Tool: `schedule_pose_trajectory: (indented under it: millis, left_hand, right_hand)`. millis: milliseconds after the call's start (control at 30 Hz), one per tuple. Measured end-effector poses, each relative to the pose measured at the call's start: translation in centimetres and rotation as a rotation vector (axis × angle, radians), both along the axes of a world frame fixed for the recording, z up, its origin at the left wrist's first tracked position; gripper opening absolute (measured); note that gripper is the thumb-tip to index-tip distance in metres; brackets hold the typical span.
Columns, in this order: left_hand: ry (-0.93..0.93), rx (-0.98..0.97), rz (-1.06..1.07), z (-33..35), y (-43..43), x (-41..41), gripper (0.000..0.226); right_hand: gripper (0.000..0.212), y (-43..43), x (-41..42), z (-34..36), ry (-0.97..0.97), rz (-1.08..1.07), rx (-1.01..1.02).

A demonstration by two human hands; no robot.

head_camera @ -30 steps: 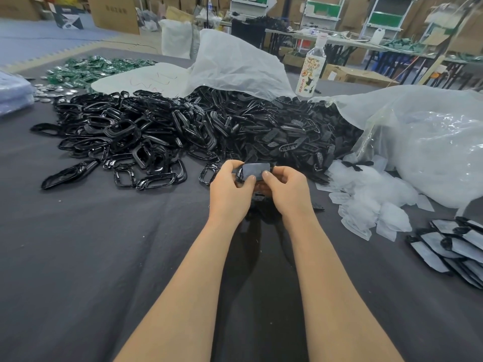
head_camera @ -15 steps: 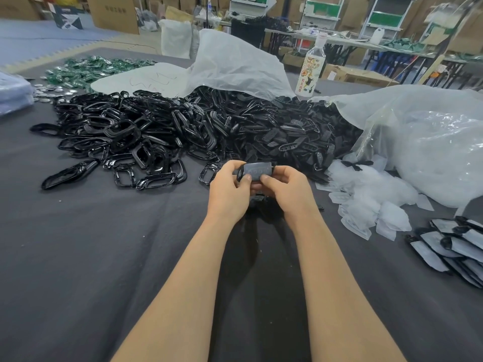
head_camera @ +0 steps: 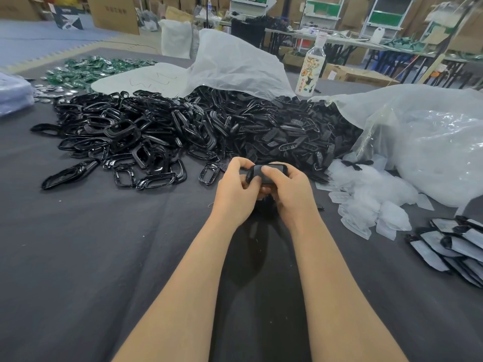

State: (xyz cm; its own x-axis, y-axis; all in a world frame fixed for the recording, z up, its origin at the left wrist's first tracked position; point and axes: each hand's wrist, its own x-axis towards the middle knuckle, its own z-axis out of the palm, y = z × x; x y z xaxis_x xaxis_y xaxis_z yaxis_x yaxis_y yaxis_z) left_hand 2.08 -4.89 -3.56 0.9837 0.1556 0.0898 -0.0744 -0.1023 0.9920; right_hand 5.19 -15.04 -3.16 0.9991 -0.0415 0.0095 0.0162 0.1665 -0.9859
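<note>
A dark grey cloth covers the table [head_camera: 104,257], which fills most of the view. Near its middle, both hands hold one small black shell [head_camera: 269,176] just above the cloth. The left hand [head_camera: 235,190] grips its left end with curled fingers and the thumb on top. The right hand [head_camera: 290,190] curls round its right side, thumb pressed on the upper face.

Just beyond the hands a broad heap of black parts [head_camera: 183,134] spreads across the table: glossy frames on the left, flatter matte pieces on the right. A white sheet [head_camera: 235,66] lies over the back of the heap. A labelled bottle [head_camera: 311,69] stands upright behind it. At the right, a big clear bag [head_camera: 431,142] slumps on the table, with small clear pouches [head_camera: 366,194] spilled in front of it. Filled pouches [head_camera: 454,246] lie stacked near the right edge. At the far left lie green boards [head_camera: 88,69] and, just beside them, small silver discs [head_camera: 52,91].

The room behind is a workshop: cardboard boxes [head_camera: 115,11] at the back left, blue floor mats [head_camera: 39,40], folding tables [head_camera: 352,45] and white racks with green panels [head_camera: 386,14].
</note>
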Motion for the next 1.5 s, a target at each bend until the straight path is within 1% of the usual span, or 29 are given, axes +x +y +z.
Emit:
schedule_pose_trajectory:
  millis: [133,200,433,500,633,733,867,1067,1167,1233,1300,1400,1500]
  left_hand:
    - [0.004,0.008,0.005,0.0,0.0,0.0,0.022]
    - [0.000,0.021,0.006,0.1,-0.2,0.0,0.019]
    - [-0.055,0.095,0.029,0.1,-0.4,-0.1,0.023]
    - [-0.054,0.093,0.029,0.1,-0.4,-0.1,0.023]
    - [-0.028,0.021,0.029,0.1,-0.3,0.0,0.024]
    - [-0.026,-0.015,0.035,0.0,-0.3,0.2,0.025]
    - [-0.012,-0.053,0.023,0.0,-0.4,0.3,0.023]
    - [-0.016,-0.106,0.009,0.0,-0.4,0.3,0.023]
    - [0.000,-0.147,0.028,0.0,-0.3,0.3,0.024]
    - [0.004,-0.159,0.061,-0.1,-0.2,0.4,0.024]
    - [0.006,-0.143,0.108,-0.2,0.0,0.5,0.024]
    - [0.003,-0.142,0.130,-0.3,0.1,0.6,0.025]
    - [-0.002,-0.160,0.121,-0.4,0.0,0.7,0.026]
  right_hand:
    - [0.003,0.1,0.1,-0.2,0.004,0.022,-0.002]
    - [0.009,0.2,0.1,-0.3,0.007,0.018,-0.020]
    - [0.011,0.8,-0.4,0.0,0.031,-0.008,0.060]
    - [0.010,0.8,-0.5,0.1,0.034,-0.005,0.052]
    - [0.005,0.5,-0.5,0.2,0.024,0.029,0.050]
    - [0.015,0.6,-0.4,0.2,0.011,-0.001,0.062]
    - [0.024,0.6,-0.3,0.3,0.024,-0.021,0.071]
    - [0.026,0.5,-0.1,0.1,0.001,-0.099,-0.026]
    - [0.026,0.4,-0.1,0.0,0.019,-0.024,-0.004]
    - [0.021,0.0,0.0,0.1,0.034,0.040,0.011]
    - [0.017,-0.4,0.1,0.1,0.022,0.050,-0.053]
    - [0.013,-0.6,0.2,-0.1,-0.039,-0.040,-0.245]
    - [0.006,-0.3,0.2,-0.1,-0.061,-0.101,-0.326]
